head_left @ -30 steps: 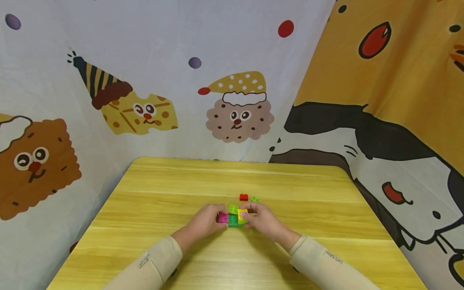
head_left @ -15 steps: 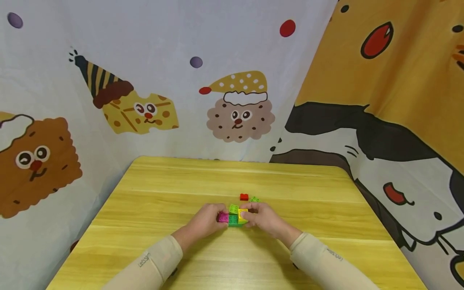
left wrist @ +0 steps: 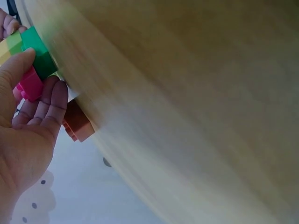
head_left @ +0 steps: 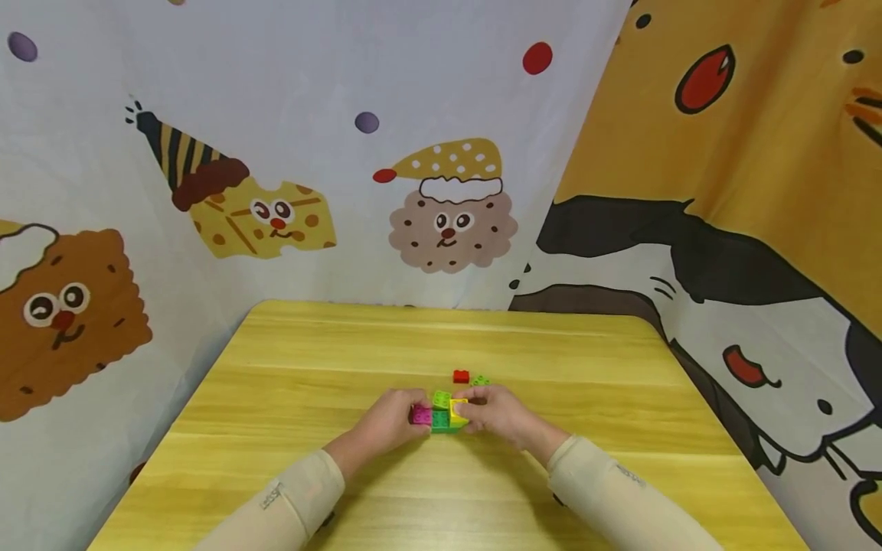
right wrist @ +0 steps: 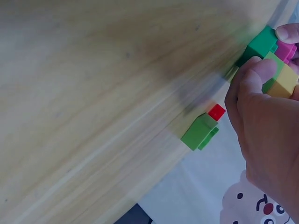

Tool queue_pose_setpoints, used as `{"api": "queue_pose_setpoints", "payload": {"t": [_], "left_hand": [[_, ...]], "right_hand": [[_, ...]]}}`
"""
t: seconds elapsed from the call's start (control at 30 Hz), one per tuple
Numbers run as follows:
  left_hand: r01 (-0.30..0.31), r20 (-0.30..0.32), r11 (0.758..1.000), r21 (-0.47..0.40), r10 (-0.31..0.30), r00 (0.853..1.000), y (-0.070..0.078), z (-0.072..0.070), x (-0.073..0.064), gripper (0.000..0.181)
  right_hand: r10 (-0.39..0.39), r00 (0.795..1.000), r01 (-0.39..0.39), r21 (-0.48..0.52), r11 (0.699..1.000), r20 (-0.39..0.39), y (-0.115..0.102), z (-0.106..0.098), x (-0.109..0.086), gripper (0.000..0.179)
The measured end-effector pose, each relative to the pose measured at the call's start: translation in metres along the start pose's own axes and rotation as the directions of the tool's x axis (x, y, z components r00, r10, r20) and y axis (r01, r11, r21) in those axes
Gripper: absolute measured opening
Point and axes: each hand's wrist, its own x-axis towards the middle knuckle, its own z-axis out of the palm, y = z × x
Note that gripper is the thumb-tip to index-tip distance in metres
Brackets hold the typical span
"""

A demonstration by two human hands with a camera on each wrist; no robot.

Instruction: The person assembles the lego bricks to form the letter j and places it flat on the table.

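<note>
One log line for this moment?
left hand: grips block stack | right hand: grips it | loose: red block, green block

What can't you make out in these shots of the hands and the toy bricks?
- Brick cluster, head view: too small, and the left hand and right hand cover its sides; brick count unclear.
- Loose red brick and green brick: too small to tell whether they touch.
- Table, wrist views: blurred.
- Left wrist view: cluster cut off by the frame edge.

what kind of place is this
Probably a makeshift play or recording corner, not a workshop: a yellow wooden table, cartoon-printed fabric backdrops hung round it, and a small cluster of coloured plastic building bricks between both hands.
</note>
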Motion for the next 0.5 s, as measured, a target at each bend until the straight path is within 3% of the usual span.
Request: {"api": "queue_pose_setpoints", "payload": {"t": [0.5], "left_hand": [[-0.010, -0.012, 1.000, 0.001, 0.010, 1.000, -0.0008, 0.0004, -0.0011, 0.021]], "right_hand": [[0.004, 1.000, -0.004, -0.017, 1.000, -0.001, -0.0031, 0.0000, -0.0047, 0.041]]}}
